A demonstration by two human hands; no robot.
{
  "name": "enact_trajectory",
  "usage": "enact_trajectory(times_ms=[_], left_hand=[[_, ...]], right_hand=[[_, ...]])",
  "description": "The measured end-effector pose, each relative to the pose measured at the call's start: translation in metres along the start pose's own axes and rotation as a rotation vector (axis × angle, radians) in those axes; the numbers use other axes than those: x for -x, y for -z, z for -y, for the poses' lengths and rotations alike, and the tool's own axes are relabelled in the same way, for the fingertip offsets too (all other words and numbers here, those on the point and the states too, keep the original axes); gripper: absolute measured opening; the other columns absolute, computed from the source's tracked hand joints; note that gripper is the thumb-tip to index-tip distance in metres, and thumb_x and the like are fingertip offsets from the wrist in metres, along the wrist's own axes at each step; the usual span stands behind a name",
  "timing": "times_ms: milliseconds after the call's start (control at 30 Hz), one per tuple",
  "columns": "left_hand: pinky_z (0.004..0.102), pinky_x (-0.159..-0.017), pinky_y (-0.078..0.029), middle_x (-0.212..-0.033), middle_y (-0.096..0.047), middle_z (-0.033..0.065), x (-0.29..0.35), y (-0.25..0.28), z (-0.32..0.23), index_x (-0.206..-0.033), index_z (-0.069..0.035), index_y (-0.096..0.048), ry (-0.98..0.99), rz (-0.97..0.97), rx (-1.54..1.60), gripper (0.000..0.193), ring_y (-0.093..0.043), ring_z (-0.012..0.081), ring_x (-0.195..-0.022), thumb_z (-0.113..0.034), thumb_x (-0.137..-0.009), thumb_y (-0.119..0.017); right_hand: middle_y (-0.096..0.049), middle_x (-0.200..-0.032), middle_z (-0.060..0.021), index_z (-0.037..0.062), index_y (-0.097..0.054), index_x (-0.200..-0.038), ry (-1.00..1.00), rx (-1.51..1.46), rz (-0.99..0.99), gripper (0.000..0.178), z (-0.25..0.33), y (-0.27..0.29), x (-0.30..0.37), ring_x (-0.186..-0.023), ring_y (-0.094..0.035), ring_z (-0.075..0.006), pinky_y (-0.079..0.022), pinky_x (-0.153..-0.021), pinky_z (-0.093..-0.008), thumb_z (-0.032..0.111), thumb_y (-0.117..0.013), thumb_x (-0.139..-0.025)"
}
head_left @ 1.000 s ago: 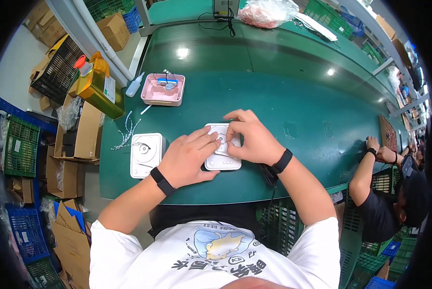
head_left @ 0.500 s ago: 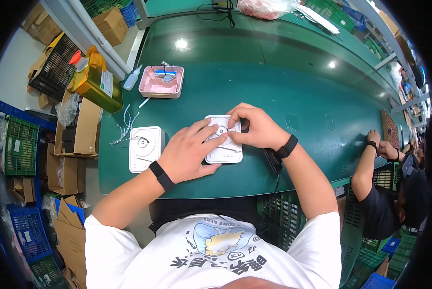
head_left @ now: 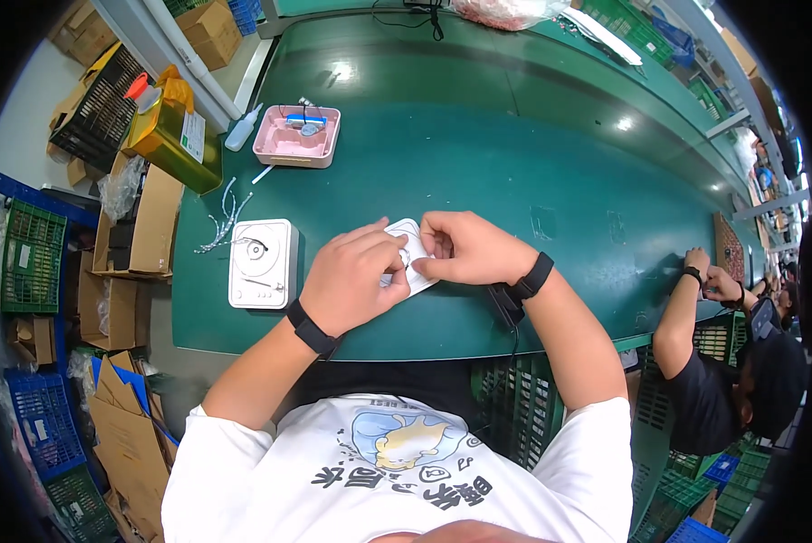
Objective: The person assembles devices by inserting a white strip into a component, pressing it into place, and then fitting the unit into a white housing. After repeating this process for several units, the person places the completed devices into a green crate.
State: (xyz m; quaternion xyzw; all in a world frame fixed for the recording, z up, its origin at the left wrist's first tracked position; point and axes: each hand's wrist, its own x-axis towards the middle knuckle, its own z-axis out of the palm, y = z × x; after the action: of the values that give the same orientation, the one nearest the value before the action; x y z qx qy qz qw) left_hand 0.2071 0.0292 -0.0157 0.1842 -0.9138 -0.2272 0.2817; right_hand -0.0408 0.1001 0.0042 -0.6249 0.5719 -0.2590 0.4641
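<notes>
A white square plastic device [head_left: 412, 262] lies on the green table [head_left: 514, 163] in front of me, mostly covered by both hands. My left hand [head_left: 351, 276] rests on its left part, fingers curled on it. My right hand [head_left: 465, 246] pinches at its top right edge, fingertips meeting the left hand's. A second white square device [head_left: 261, 262] with a round recess lies flat to the left, untouched. Both wrists wear black bands.
A pink tray [head_left: 297, 138] with small parts stands at the back left, next to a white squeeze bottle [head_left: 241, 129] and a yellow can [head_left: 172, 136]. Loose white wires [head_left: 220, 217] lie by the table's left edge. Another person [head_left: 722, 362] works at the right. Cardboard boxes and crates stand left.
Both hands have shifted slightly on the white device, with the fingertips now closing together over its middle. The second device has not moved.
</notes>
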Motion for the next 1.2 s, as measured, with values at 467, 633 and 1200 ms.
enact_trajectory(times_ms=[467, 633, 1200], left_hand=[[0.0476, -0.11, -0.057, -0.14, -0.066, 0.0201, -0.019, 0.025, 0.011, -0.139, -0.01, -0.07, 0.308, 0.221, 0.231, 0.059, -0.069, 0.0414, -0.123, -0.015, -0.084, -0.09], [0.0473, -0.11, -0.059, -0.143, -0.067, 0.0166, 0.017, 0.025, -0.011, -0.152, -0.007, -0.062, 0.074, 0.134, -0.121, 0.066, -0.07, 0.0386, -0.127, -0.019, -0.093, -0.089], [0.052, -0.122, -0.051, -0.162, -0.06, 0.0293, 0.082, 0.141, 0.065, -0.173, -0.003, -0.043, 0.303, -0.068, -0.285, 0.109, -0.061, 0.0413, -0.147, -0.038, -0.086, -0.097]], right_hand=[[-0.069, -0.092, -0.0042, 0.0046, -0.063, -0.1, 0.001, 0.062, 0.035, 0.022, 0.001, 0.007, -0.002, -0.081, -0.064, -0.0149, -0.055, -0.072, -0.0336, 0.013, -0.082, -0.092], [-0.068, -0.128, -0.014, 0.0079, -0.068, -0.129, 0.37, 0.288, -0.213, 0.05, 0.019, 0.0, 0.005, -0.111, -0.068, -0.0285, -0.058, -0.092, -0.0419, 0.02, -0.088, -0.085], [-0.064, -0.151, -0.0267, 0.0119, -0.051, -0.163, -0.831, 0.98, -0.949, 0.109, -0.08, 0.134, 0.121, -0.136, -0.063, -0.0504, -0.056, -0.113, -0.0636, 0.071, -0.093, -0.083]])
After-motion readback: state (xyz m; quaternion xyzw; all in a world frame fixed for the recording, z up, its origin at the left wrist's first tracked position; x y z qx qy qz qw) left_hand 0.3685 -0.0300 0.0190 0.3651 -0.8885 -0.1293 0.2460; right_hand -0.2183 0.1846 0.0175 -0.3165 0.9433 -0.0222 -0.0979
